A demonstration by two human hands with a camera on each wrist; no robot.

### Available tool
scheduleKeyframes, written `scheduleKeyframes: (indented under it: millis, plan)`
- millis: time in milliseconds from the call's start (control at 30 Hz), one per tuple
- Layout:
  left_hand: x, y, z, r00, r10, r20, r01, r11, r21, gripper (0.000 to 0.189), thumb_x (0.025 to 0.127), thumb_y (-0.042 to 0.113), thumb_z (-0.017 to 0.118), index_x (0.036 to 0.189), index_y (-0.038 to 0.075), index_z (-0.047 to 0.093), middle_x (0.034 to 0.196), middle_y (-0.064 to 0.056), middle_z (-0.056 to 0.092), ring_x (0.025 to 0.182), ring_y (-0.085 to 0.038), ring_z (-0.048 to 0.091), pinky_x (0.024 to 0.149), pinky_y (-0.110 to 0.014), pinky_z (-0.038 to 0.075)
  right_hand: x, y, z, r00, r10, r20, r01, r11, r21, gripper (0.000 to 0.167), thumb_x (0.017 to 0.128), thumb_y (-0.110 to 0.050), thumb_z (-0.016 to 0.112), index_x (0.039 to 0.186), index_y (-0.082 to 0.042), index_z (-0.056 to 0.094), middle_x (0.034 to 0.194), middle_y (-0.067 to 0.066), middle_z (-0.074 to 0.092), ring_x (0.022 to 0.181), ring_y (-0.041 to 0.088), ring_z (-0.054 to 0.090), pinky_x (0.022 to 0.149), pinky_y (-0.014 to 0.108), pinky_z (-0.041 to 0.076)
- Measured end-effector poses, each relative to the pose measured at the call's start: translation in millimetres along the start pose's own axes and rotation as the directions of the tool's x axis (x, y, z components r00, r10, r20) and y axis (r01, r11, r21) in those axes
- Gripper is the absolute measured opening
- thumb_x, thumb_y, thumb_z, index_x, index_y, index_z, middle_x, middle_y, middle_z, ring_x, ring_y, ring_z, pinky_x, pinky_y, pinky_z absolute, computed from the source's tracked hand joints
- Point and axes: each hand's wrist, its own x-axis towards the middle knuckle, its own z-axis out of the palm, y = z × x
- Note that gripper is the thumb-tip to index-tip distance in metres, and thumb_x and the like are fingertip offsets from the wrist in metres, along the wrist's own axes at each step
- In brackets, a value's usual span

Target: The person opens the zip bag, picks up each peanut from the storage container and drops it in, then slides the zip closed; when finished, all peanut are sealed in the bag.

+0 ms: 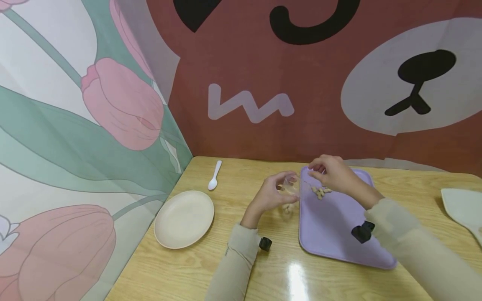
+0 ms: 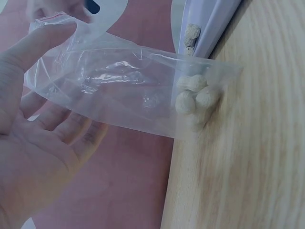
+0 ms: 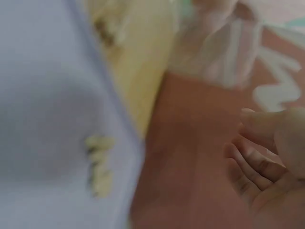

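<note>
1. Head view: the wooden tabletop [image 1: 169,271] fills the lower middle and right of the frame, a flat support for everything laid out.
2. The purple tray [image 1: 331,234] lies right of centre; its raised rim would keep loose pieces from rolling off.
3. The round plate [image 1: 184,219] sits left of centre, well apart from the tray, probably so that it does not crowd the handling.
4. The white utensil [image 1: 457,205] is cut off by the right edge, aside from the work.
5. Of the hands, the left hand [image 1: 269,194] grips the bag near its mouth, seemingly to hold it wide. The right hand [image 1: 337,173] is over the tray's upper part, its fingers loosely bent, thumb apart, with nothing seen between them.
6. The clear bag [image 2: 114,90] hangs just beside the tray's left rim; whether its bottom touches the tabletop I cannot tell.
7. The white spoon [image 1: 215,177] lies above the plate, out of the way.
8. Bagged peanuts [image 2: 207,97] gather at the bag's bottom, presumably by their weight; loose peanuts [image 1: 320,192] lie clustered in the tray's upper left.
</note>
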Motion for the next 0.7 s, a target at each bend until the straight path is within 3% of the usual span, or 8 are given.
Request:
scheduleKeyframes:
  millis: [167, 333, 700]
  plan:
    - [-0.9, 0.2, 0.1, 1.0, -0.007, -0.011, 0.007, 1.0, 0.003, 0.067, 0.076, 0.011, 0.085, 0.137, 0.011, 0.058, 0.115, 0.0, 0.069, 0.105, -0.012, 0.063, 0.085, -0.027, 0.05, -8.2, 38, 15, 0.997, 0.079, 0.017, -0.078, 0.997, -0.018, 0.011, 0.086, -0.002, 0.073, 0.093, 0.007, 0.072, 0.082, 0.01, 0.068, 0.075, 0.024, 0.063, 0.068, 0.044, 0.053]
    - [-0.7, 1.3, 0.6, 1.0, -0.014, -0.013, 0.014, 1.0, 0.013, 0.066, 0.077, 0.013, 0.085, 0.137, 0.011, 0.058, 0.115, 0.002, 0.07, 0.105, -0.013, 0.062, 0.083, -0.026, 0.049, -16.6, 72, 33, 0.995, 0.083, 0.047, -0.081, 0.996, -0.044, 0.006, 0.082, -0.001, 0.074, 0.086, 0.004, 0.073, 0.076, 0.006, 0.068, 0.072, 0.021, 0.061, 0.067, 0.042, 0.05]
    - [0.8, -1.0, 2.7, 1.0, -0.014, -0.01, 0.014, 1.0, 0.011, 0.064, 0.077, 0.012, 0.085, 0.136, 0.014, 0.059, 0.113, 0.004, 0.069, 0.105, -0.009, 0.061, 0.083, -0.026, 0.048, -24.6, 89, 53, 0.996, 0.059, 0.062, -0.051, 0.991, -0.121, 0.008, 0.075, 0.007, 0.074, 0.08, 0.001, 0.074, 0.075, 0.007, 0.067, 0.074, 0.028, 0.064, 0.069, 0.048, 0.053]
